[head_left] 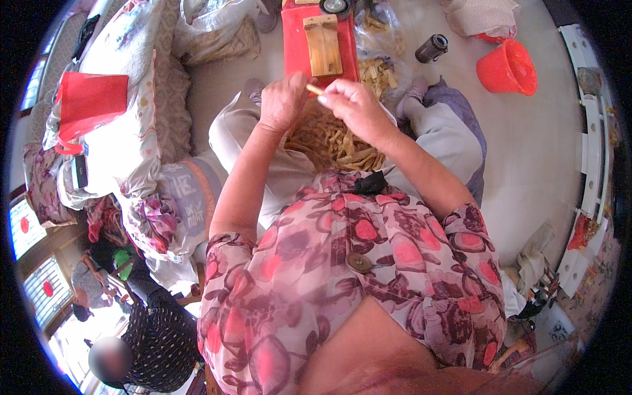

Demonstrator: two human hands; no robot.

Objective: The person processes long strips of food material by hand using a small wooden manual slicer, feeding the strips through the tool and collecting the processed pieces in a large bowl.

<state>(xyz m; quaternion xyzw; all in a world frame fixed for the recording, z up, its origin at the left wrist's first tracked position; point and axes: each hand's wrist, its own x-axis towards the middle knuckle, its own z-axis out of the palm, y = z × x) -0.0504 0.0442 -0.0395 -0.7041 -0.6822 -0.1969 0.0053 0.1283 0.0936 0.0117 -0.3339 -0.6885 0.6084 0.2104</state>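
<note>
My left hand is closed like a fist, knuckles up, over my lap. From it a short, thin yellow stick-like piece juts to the right. The other end meets the thumb and fingertips of my right hand, which are pinched together. Beneath both hands lies a heap of tan and brown strips, spread between my legs. Just beyond my hands, a wooden board with a raised end block rests on a red bench.
Clear plastic bags and more tan strips lie right of the bench. Farther right are a dark cylindrical flask and a red bucket. A red container sits on the bed at left. Another person is at lower left.
</note>
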